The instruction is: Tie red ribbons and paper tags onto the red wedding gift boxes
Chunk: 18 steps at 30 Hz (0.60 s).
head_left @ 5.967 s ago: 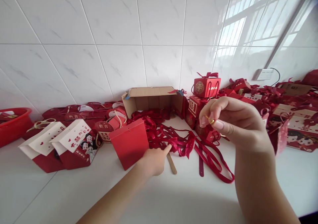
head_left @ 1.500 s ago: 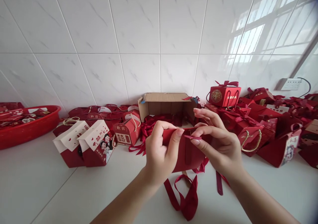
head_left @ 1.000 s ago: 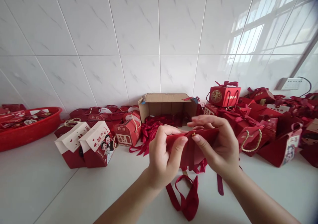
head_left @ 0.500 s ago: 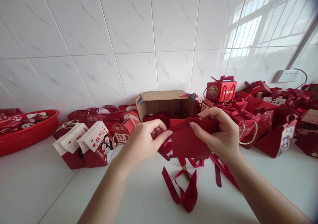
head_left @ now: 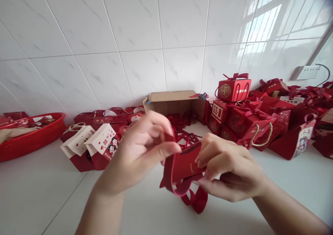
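Note:
Between my hands is a red paper box (head_left: 186, 164) with a curved red strap (head_left: 168, 172) at its left side. My left hand (head_left: 148, 144) pinches the upper end of the strap between thumb and fingers, slightly blurred. On the other side, my right hand (head_left: 226, 165) grips the right edge of the box with its fingers bent. Just below, a loop of dark red ribbon (head_left: 200, 200) lies on the white table, partly covered by the box.
An open cardboard box (head_left: 171, 97) stands against the tiled wall. Two cream-topped boxes (head_left: 101, 141) and a red basin (head_left: 33, 143) are at the left. Red gift boxes (head_left: 249, 122) pile up at the right. Another person's hand (head_left: 3, 134) shows over the basin.
The red box has been turned and tilted, so its strap now shows. Both hands have shifted, my right hand lower. A hand has appeared over the basin at the far left.

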Each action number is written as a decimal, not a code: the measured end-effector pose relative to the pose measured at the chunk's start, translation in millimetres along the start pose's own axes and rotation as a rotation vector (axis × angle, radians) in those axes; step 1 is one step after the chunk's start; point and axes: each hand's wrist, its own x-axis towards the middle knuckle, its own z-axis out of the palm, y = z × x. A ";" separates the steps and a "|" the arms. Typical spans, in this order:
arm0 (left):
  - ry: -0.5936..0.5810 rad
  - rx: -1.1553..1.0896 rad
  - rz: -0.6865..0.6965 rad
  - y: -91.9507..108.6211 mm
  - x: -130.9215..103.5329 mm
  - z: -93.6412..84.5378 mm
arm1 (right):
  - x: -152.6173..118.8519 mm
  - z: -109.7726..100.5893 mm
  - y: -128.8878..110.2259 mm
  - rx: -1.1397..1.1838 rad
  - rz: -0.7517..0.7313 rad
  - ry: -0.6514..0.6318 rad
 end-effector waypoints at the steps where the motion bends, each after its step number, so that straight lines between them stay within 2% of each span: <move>1: -0.073 0.019 -0.047 -0.4 0.9 4.5 | 0.2 -0.1 -0.8 -0.003 -0.017 0.012; 4: -0.239 0.045 -0.154 -1.1 2.4 11.6 | 0.1 -1.5 -1.1 -0.021 -0.046 0.056; 7: -0.307 0.010 -0.212 -0.8 2.6 9.2 | -0.6 -4.6 0.1 -0.049 -0.036 0.072; 9: -0.325 0.011 -0.192 -0.5 2.2 6.0 | -1.3 -7.7 0.8 -0.063 -0.031 0.078; 11: -0.299 0.071 -0.127 -0.3 1.7 5.1 | -2.1 -11.1 1.2 -0.082 -0.016 0.077; 14: -0.182 0.156 -0.049 0.4 1.4 9.3 | -3.4 -14.9 1.5 -0.116 0.011 0.054; 18: -0.061 0.057 -0.098 3.1 2.0 17.8 | -4.4 -16.0 1.7 -0.126 0.011 0.063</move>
